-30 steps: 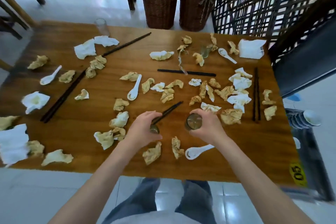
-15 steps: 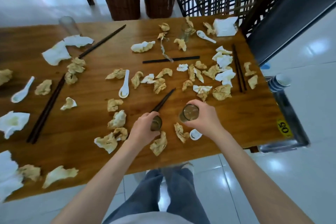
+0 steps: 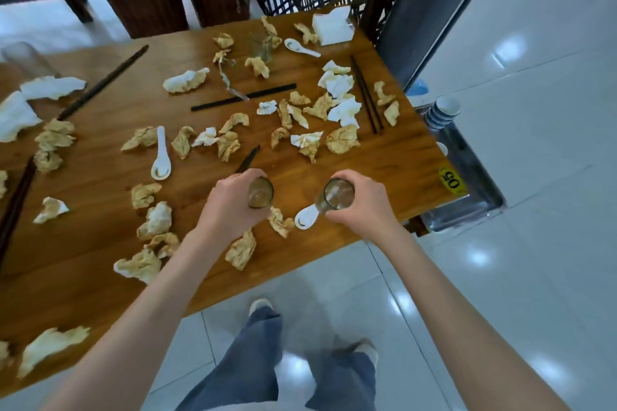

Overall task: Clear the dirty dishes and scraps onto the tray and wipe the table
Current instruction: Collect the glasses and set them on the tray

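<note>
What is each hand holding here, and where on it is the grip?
Left hand grips a glass round its side, plus chopsticks. Right hand grips another glass round its side.

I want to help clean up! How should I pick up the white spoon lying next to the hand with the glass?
Take the white spoon by its bowl, from above on the near side. Only the bowl shows, lying flat on the table; its handle runs under the glass in the right hand. Pinching the rim is probably easiest.
</note>
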`<action>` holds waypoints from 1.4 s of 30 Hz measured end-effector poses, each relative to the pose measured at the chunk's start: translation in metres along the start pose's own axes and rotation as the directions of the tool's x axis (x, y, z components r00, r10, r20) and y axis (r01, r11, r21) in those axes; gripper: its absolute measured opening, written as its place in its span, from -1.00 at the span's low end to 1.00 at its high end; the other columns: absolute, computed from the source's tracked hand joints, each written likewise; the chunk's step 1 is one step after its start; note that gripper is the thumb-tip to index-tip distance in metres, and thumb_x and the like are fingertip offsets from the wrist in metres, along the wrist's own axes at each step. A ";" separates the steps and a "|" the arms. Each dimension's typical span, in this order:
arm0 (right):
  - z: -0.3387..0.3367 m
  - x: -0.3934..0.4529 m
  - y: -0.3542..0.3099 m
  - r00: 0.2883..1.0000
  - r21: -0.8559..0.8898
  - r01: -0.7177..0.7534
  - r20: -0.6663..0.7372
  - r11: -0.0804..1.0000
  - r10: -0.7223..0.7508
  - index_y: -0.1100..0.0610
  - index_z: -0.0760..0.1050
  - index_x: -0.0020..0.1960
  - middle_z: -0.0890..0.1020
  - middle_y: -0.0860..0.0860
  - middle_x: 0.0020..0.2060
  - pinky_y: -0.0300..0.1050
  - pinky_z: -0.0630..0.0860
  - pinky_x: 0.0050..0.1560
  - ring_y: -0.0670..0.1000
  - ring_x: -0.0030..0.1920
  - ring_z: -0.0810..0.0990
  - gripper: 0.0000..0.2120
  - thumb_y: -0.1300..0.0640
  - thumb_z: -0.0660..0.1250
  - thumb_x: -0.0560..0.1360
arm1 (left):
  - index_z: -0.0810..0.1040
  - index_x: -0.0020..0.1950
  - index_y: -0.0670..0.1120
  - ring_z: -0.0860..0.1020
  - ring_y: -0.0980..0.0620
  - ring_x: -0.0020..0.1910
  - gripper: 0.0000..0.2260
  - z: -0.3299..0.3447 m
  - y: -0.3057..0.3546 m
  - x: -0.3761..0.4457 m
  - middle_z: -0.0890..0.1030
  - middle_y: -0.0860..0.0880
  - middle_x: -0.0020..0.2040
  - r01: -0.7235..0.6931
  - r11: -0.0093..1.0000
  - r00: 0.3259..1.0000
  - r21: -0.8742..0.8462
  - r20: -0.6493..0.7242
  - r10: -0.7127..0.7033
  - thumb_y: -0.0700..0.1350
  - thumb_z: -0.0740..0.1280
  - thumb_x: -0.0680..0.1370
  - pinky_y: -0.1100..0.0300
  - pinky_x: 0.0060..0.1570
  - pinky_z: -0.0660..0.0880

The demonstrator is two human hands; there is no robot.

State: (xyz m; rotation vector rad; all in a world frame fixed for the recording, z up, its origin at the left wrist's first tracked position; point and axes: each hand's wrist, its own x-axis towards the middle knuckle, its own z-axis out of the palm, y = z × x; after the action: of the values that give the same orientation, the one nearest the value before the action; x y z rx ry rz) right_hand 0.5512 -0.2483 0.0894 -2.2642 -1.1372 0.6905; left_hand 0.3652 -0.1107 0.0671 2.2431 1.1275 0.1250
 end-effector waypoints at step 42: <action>-0.369 0.085 0.391 0.998 -0.025 -0.060 0.017 0.998 0.061 0.01 0.53 0.10 0.63 -0.11 -0.11 -0.18 0.54 -0.03 -0.06 -0.09 0.59 -0.51 0.18 0.51 0.19 | 0.52 0.20 -0.02 0.57 -0.03 -0.01 -0.47 0.288 0.430 0.171 0.62 -0.05 0.04 0.012 0.985 0.998 -0.170 -0.064 -0.023 -0.07 0.58 0.27 0.04 0.06 0.53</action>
State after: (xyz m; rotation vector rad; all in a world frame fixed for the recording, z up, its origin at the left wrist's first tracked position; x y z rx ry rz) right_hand 1.0529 -0.4588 0.0951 -2.3260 -1.0951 0.7255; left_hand 0.8708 -0.3120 0.0468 2.0911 1.1271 0.2789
